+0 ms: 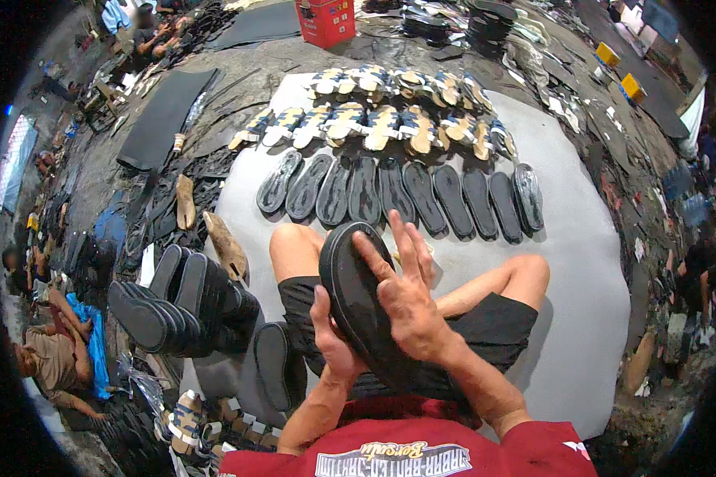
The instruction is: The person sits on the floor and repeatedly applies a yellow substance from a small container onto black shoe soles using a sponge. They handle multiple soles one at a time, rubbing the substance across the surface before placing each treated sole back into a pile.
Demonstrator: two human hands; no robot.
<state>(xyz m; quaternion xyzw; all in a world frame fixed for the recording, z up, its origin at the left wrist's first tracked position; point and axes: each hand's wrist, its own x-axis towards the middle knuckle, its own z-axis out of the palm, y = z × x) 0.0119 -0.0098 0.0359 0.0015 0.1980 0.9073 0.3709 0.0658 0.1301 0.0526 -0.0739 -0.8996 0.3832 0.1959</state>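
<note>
A black shoe sole (358,294) is held upright over my lap, its shiny face turned up toward me. My left hand (338,350) grips it along the lower left side, thumb on the edge, the other fingers hidden behind. My right hand (410,298) has its fingers spread, with the index fingertip on the upper part of the sole's face and the other fingers off to its right. Beyond my knees lies a row of black soles (366,191), some with a wet-looking gloss. Behind them stand rows of sandal uppers (346,121) with pale insoles and blue and white straps.
A pale grey sheet (573,262) lies beneath me. At my left are a stack of black soles (203,290), a single sole (273,362) and wooden shoe lasts (224,242). A red box (326,22) stands far ahead. One person (60,358) sits at the left.
</note>
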